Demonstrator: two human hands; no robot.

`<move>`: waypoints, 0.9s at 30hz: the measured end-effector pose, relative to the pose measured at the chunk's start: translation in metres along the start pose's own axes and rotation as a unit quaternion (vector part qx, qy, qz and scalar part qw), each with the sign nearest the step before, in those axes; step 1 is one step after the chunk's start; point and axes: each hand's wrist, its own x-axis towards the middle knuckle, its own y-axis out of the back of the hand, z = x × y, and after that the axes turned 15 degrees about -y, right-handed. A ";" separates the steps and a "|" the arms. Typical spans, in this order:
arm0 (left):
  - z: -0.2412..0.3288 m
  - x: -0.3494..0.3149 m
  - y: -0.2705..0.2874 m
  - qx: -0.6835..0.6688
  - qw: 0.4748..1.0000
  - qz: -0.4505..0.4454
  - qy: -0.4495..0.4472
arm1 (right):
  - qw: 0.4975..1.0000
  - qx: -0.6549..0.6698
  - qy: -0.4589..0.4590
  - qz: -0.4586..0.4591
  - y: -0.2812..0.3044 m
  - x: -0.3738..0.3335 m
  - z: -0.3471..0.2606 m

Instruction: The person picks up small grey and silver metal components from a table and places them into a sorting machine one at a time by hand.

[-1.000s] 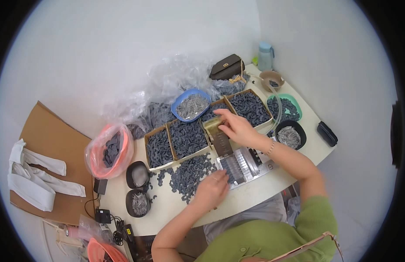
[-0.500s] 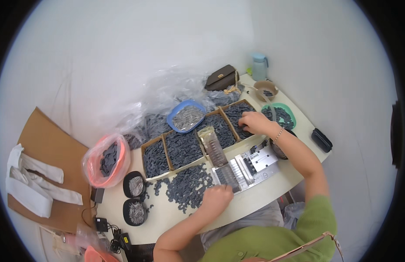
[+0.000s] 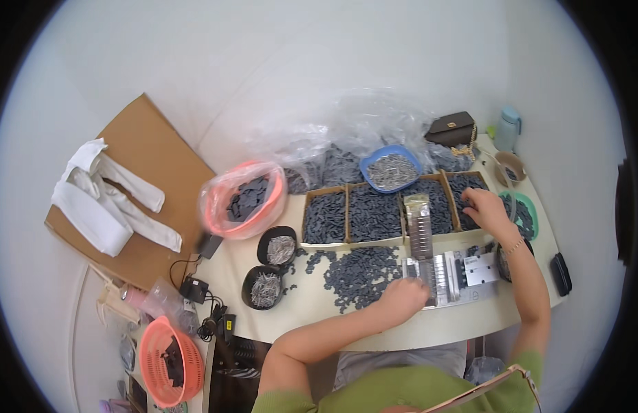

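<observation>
My left hand (image 3: 405, 299) is curled closed at the left end of a metal fixture (image 3: 451, 279); its fingertips and anything in them are hidden. The fixture has ribbed metal bars and a white plate (image 3: 480, 270) on its right. A clear ribbed plastic holder (image 3: 420, 230) stretches from the fixture back over the parts box. My right hand (image 3: 485, 210) reaches over the rightmost compartment of the cardboard box (image 3: 346, 245), fingers bent together among small dark grey parts (image 3: 463, 184). Whatever it pinches is too small to make out. More dark parts (image 3: 363, 275) are heaped left of the fixture.
A blue tray (image 3: 363, 165) of metal pins rests on the box's back edge. Two black bowls (image 3: 244, 296) with pins stand left, near a pink bagged basin (image 3: 281, 199). Right are a green tray (image 3: 534, 213), a beige bowl (image 3: 501, 175) and a black case (image 3: 560, 274).
The view has swung left, so the table appears farther right and an orange basket shows at lower left. My right hand stays at the rightmost compartment; my left stays by the fixture.
</observation>
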 end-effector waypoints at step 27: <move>-0.211 -0.062 0.042 0.112 0.956 0.166 0.214 | 0.969 0.163 0.141 -0.123 -0.010 -0.086 -0.046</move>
